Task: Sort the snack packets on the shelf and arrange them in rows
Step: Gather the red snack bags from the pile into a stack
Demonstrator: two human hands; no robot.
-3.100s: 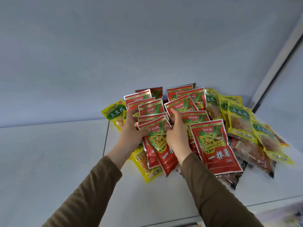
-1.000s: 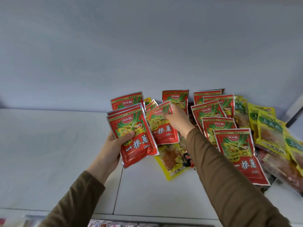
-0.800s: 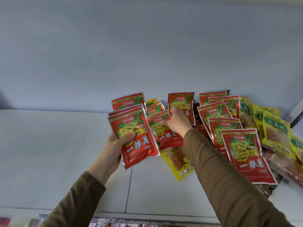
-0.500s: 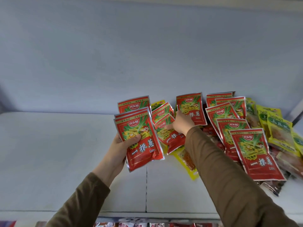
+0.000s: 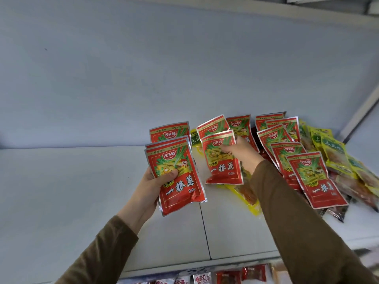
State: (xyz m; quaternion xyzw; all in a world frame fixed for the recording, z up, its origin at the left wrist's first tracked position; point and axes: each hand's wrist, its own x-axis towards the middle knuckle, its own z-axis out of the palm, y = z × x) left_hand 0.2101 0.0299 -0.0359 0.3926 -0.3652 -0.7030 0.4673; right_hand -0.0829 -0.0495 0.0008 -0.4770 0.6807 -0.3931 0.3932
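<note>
Head view. The left hand is raised over the white shelf, forearm in a brown sleeve rising from the lower left. Its thumb lies across the printed face of a stack of red packets, fingers hidden behind; the grip is closed round the stack. At least three packets overlap in this stack, long axes near upright and leaning slightly left at the top, logo ends pointing to the back wall. The stack is held clear of the shelf, left of the shelf seam.

The right hand reaches forward from the lower right, wrist bent, fingers curled over the upper part of a single red packet, which it pinches. This packet hangs near vertical, logo end up, bottom seal toward the viewer, just right of the left-hand stack and apart from it. A second red packet shows directly behind it.

To the right, a loose pile of red packets lies fanned on the shelf, long axes running front to back, tops tilted left. Yellow packets lie beyond them at the right end, and one yellow packet lies under the right forearm. More packets show on a lower shelf at the bottom edge.
</note>
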